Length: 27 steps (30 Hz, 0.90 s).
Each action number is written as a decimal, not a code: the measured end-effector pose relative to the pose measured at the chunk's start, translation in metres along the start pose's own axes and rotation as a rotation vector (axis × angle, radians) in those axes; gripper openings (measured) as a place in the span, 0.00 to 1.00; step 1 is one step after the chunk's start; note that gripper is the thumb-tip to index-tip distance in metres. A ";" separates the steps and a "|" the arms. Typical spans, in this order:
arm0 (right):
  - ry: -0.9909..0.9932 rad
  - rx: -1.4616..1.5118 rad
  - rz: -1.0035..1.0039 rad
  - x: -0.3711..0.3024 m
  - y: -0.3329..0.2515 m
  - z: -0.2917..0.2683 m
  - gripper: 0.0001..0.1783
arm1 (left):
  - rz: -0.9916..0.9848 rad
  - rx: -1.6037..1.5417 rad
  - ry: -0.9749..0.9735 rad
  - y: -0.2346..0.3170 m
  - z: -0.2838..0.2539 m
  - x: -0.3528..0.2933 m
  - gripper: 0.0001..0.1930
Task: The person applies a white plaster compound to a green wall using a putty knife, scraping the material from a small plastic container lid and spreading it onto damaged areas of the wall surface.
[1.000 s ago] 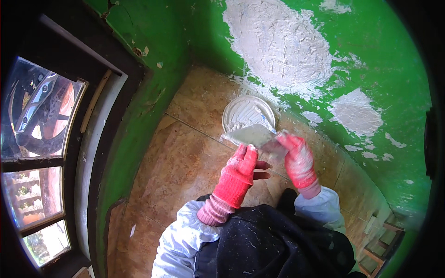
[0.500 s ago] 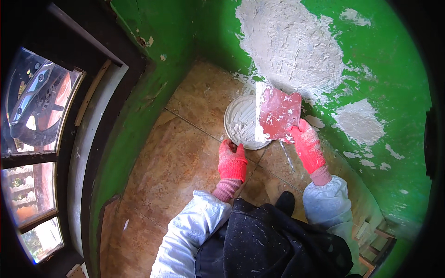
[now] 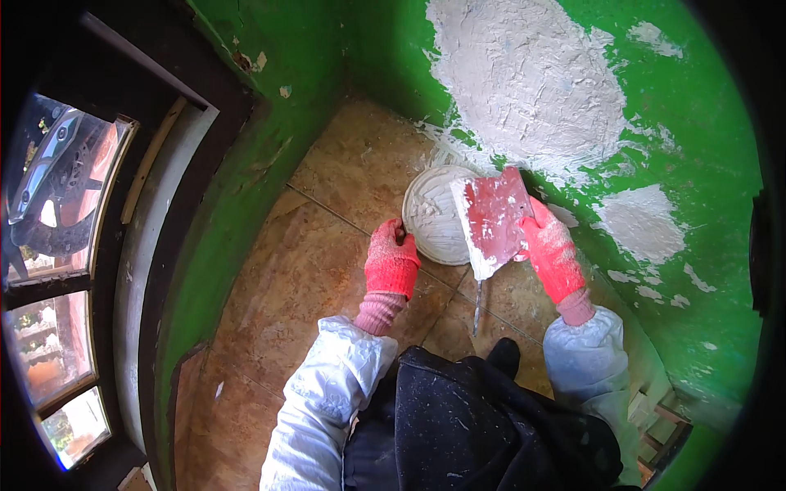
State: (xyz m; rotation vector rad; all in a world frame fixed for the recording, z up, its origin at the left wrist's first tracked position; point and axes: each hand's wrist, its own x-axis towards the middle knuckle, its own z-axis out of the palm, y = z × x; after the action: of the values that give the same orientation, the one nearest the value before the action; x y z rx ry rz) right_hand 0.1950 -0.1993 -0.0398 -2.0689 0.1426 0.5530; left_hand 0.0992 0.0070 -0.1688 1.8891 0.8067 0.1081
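Tub [image 3: 411, 198] on brn tile flr [image 3: 270, 303]; grn wall [image 3: 696, 123] w/ wht patches [image 3: 532, 86].

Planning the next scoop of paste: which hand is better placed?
Probably the right hand: it holds the red scraper by the white container; the left hand is at its left rim.

Daylight admitted through left windowpanes [image 3: 53, 344], lowest pane [image 3: 78, 427] blown out | wall corner [image 3: 348, 65] shadowed | red putty spreader [image 3: 498, 214] sharply rendered | window frame [image 3: 106, 303] fisheye-bowed, rim blacked out

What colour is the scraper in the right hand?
The scraper is red, smeared with white; the head view shows it best.
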 end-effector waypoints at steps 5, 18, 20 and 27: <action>0.052 -0.022 0.031 -0.005 0.031 0.012 0.26 | -0.006 -0.072 -0.030 -0.010 0.005 0.004 0.16; 0.094 0.149 0.061 -0.005 0.059 0.022 0.26 | -0.081 0.086 -0.273 0.017 -0.014 0.019 0.13; 0.073 0.159 0.081 -0.012 0.065 0.027 0.26 | -0.118 0.038 -0.372 0.017 -0.016 0.022 0.14; -0.002 0.365 0.117 -0.012 0.066 0.042 0.24 | -0.114 -0.093 -0.329 0.015 -0.017 0.017 0.15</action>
State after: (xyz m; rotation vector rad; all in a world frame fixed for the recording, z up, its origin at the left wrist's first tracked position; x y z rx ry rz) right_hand 0.1497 -0.2011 -0.1041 -1.7119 0.3402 0.5552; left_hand 0.1130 0.0265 -0.1528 1.7104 0.6684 -0.2281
